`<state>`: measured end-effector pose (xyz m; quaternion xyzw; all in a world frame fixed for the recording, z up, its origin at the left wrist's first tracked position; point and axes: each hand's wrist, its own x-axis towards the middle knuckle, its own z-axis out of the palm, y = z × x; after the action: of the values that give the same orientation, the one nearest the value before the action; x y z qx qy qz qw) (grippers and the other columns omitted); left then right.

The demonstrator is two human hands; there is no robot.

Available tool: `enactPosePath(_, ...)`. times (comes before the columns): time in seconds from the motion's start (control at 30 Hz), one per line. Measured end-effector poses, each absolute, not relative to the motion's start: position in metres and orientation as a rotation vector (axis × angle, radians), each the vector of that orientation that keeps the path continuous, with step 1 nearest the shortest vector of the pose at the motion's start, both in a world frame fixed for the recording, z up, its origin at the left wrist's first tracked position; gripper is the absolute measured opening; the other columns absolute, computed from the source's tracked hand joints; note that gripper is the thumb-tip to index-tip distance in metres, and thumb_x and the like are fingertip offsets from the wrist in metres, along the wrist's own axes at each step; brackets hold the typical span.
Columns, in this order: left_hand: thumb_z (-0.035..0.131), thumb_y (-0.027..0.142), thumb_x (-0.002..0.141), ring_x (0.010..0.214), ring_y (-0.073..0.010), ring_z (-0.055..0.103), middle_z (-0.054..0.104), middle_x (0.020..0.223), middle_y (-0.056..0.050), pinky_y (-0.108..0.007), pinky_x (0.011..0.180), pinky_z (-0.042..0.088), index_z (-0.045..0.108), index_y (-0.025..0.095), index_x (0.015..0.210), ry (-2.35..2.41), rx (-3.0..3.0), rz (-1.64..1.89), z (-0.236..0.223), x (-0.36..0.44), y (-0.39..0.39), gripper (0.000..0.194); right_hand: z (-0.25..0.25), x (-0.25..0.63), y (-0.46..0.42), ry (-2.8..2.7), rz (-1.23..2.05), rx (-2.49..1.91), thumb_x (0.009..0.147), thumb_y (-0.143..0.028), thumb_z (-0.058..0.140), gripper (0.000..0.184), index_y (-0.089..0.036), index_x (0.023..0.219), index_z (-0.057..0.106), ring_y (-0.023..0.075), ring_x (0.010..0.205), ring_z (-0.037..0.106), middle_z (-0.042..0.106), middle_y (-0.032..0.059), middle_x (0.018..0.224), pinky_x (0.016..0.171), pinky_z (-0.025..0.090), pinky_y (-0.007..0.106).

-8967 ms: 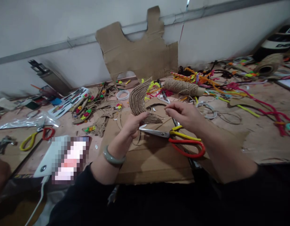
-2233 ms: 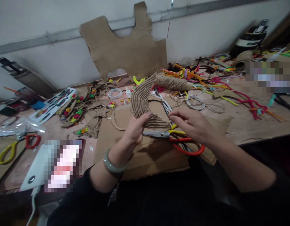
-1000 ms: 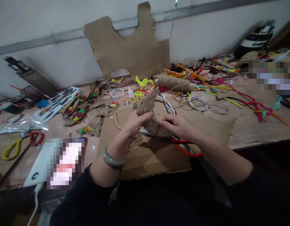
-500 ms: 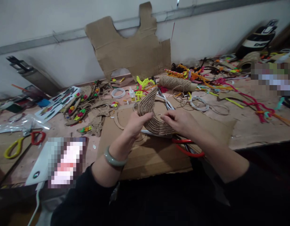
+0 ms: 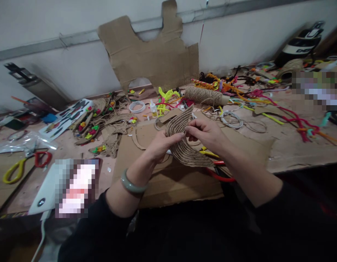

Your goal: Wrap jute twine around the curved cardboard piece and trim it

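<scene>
A curved crescent piece covered in rows of jute twine is held up above a flat cardboard sheet. My left hand, with a green bangle on its wrist, grips the piece's inner edge from the left. My right hand pinches the same piece near its middle from the right, fingers closed. Scissors with red and yellow handles lie on the cardboard just under my right wrist, partly hidden by the piece.
A spool of jute twine lies behind, among colourful cords. Twine ornaments with bright beads sit to the left, with a second pair of scissors. A cut cardboard panel leans on the wall. A white device lies front left.
The twine-covered piece has been turned and lowered so its long end points toward me. My right hand moved up from its lower end to its middle. The scissors show more.
</scene>
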<state>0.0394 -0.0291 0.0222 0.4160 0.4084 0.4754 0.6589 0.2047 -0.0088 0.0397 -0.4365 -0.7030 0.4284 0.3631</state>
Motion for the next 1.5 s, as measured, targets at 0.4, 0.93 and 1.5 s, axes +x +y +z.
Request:
enactPosePath(0.4, 0.085, 0.022, 0.052, 0.062, -0.0108, 0.064, 0.070, 0.071, 0.001, -0.021, 0.062, 0.054, 0.068, 0.015, 0.074, 1.036, 0.713, 1.710, 0.034, 0.002, 0.000, 0.029, 0.020, 0.219, 0.010, -2.461, 0.612, -1.536, 0.087, -0.023, 0.056, 0.027, -0.022, 0.107, 0.074, 0.0222, 0.091, 0.068, 0.075, 0.0072, 0.107, 0.076, 0.049, 0.031)
enactPosePath(0.93, 0.087, 0.026, 0.052, 0.062, -0.0132, 0.065, 0.071, 0.071, -0.001, -0.025, 0.062, 0.054, 0.068, 0.016, 0.077, 0.999, 0.721, 1.605, 0.029, 0.013, -0.005, 0.034, 0.016, 0.219, -0.004, -2.638, 0.534, -1.460, 0.077, -0.009, 0.051, 0.018, -0.020, 0.076, 0.066, 0.0180, 0.065, 0.059, 0.070, 0.0067, 0.075, 0.060, 0.039, 0.028)
enactPosePath(1.5, 0.079, 0.018, 0.056, 0.054, -0.0100, 0.059, 0.066, 0.063, 0.003, -0.022, 0.052, 0.049, 0.065, 0.015, 0.074, 1.081, 0.741, 1.515, 0.028, 0.026, -0.012, 0.023, 0.044, 0.257, -0.024, -1.907, 0.466, -1.316, 0.088, -0.029, 0.047, 0.019, -0.022, 0.096, 0.063, 0.0194, 0.068, 0.060, 0.067, 0.0052, 0.077, 0.065, 0.046, 0.033)
